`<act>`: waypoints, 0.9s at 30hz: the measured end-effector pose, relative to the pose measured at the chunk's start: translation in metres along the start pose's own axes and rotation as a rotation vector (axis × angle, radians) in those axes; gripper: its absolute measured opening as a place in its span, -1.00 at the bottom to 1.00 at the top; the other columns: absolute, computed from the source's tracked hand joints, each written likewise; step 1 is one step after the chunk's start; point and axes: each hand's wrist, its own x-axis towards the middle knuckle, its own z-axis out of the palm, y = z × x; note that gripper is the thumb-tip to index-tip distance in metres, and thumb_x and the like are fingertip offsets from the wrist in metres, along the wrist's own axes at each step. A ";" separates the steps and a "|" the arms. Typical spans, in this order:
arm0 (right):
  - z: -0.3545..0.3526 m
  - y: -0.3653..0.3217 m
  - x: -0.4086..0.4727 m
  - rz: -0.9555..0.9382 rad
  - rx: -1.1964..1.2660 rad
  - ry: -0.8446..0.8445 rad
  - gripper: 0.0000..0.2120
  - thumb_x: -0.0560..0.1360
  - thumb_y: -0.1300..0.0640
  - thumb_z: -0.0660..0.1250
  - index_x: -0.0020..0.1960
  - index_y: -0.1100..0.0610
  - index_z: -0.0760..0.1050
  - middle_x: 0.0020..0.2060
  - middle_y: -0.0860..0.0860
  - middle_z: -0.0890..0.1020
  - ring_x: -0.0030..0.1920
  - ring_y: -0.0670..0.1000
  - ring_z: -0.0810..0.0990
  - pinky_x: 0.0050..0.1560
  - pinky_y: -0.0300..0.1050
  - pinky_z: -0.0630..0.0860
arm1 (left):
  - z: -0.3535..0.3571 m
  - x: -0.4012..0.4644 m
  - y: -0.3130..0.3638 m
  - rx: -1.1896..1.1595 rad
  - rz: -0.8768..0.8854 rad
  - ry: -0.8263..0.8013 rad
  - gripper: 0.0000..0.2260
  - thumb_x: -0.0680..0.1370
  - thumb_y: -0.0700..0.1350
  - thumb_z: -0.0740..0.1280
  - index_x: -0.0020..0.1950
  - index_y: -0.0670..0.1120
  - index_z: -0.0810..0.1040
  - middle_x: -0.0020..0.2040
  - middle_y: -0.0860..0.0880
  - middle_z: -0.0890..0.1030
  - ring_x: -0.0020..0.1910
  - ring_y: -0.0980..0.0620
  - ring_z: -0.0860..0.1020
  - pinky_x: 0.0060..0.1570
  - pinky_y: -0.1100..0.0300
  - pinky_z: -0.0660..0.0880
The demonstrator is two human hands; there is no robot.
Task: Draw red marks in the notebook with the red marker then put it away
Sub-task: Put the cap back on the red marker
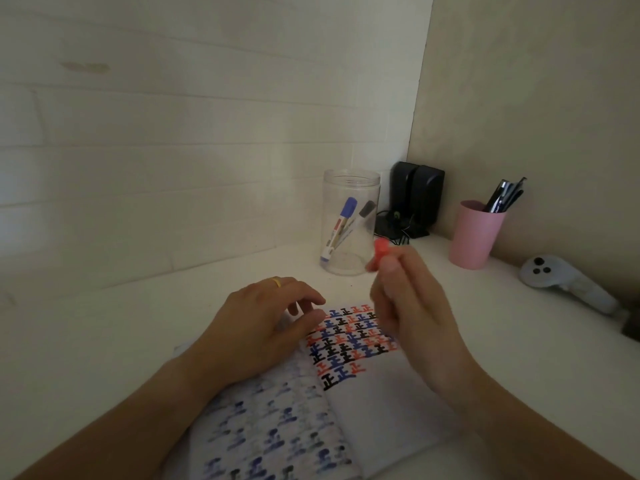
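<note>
An open notebook [374, 407] lies on the white desk, its right page carrying rows of red, blue and black marks. My right hand [412, 306] is raised above the page's top edge and grips the red marker [378, 254], whose red end sticks up past my fingers; the rest of the marker is hidden in my hand. My left hand [256, 327], with a gold ring, rests on the left page with fingers loosely curled and nothing in them. A clear plastic jar [349, 223] stands just behind, holding a blue marker and a black marker.
A pink cup [474, 237] with dark pens stands at the right by the wall. Two black speakers [415, 195] sit in the corner with cables. A pale game controller [554, 278] lies at the far right.
</note>
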 end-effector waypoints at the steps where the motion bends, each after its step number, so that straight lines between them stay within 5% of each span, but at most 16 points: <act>1: -0.002 0.001 0.003 0.115 0.238 0.030 -0.74 0.66 -0.06 0.16 0.04 0.08 0.52 -0.37 0.03 0.49 -0.40 0.03 0.43 -0.40 -0.08 0.45 | 0.001 0.000 -0.002 0.012 -0.012 0.008 -0.63 0.57 0.30 0.12 0.18 0.20 0.59 0.01 0.23 0.66 -0.06 0.23 0.59 -0.04 0.23 0.55; 3: -0.006 0.006 0.009 0.291 0.468 0.105 -0.74 0.64 0.05 0.23 0.05 0.19 0.61 -0.30 0.07 0.58 -0.27 0.06 0.58 -0.17 -0.03 0.62 | 0.002 0.000 -0.004 0.033 -0.030 0.025 -0.65 0.58 0.29 0.14 0.18 0.20 0.59 0.01 0.23 0.65 -0.06 0.24 0.58 -0.06 0.34 0.47; 6: -0.011 0.018 0.013 0.369 0.423 0.191 -0.79 0.57 0.08 0.34 -0.02 0.18 0.70 -0.29 0.02 0.66 -0.14 0.07 0.64 0.07 0.01 0.62 | 0.002 0.000 -0.005 0.049 -0.049 0.042 -0.62 0.57 0.31 0.09 0.18 0.21 0.58 0.00 0.25 0.64 -0.06 0.24 0.57 -0.10 0.42 0.37; 11: -0.014 0.026 0.013 0.416 0.215 0.132 -0.91 0.48 0.26 0.44 -0.01 0.21 0.65 -0.23 0.13 0.73 -0.19 0.07 0.63 -0.17 -0.08 0.57 | -0.001 0.001 -0.005 0.032 -0.065 0.046 -0.57 0.56 0.31 0.05 0.18 0.18 0.60 0.00 0.20 0.66 -0.09 0.20 0.60 -0.09 0.26 0.49; 15: -0.010 0.018 0.012 0.367 0.093 0.221 -0.88 0.47 0.30 0.46 0.00 0.22 0.63 -0.17 0.18 0.77 -0.19 0.13 0.70 -0.16 -0.04 0.61 | -0.002 0.000 -0.012 0.048 -0.062 0.113 -0.66 0.58 0.26 0.14 0.15 0.17 0.61 -0.02 0.20 0.67 -0.10 0.19 0.60 -0.08 0.25 0.48; 21: -0.018 -0.045 0.077 0.033 -0.175 0.456 -0.75 0.45 0.16 0.51 0.11 0.08 0.60 -0.07 -0.04 0.73 -0.10 -0.03 0.72 -0.08 -0.16 0.64 | -0.004 -0.002 -0.016 0.062 -0.047 0.164 -0.72 0.60 0.22 0.20 0.16 0.16 0.61 -0.02 0.20 0.68 -0.07 0.19 0.59 -0.04 0.21 0.50; 27: -0.012 -0.071 0.153 -0.010 -0.512 0.459 -0.78 0.46 0.06 0.48 0.10 0.06 0.64 -0.13 -0.02 0.72 -0.19 -0.08 0.67 -0.09 -0.09 0.65 | -0.003 -0.002 -0.018 0.067 -0.033 0.206 -0.67 0.58 0.24 0.14 0.14 0.16 0.62 -0.05 0.20 0.69 -0.10 0.18 0.61 -0.06 0.27 0.42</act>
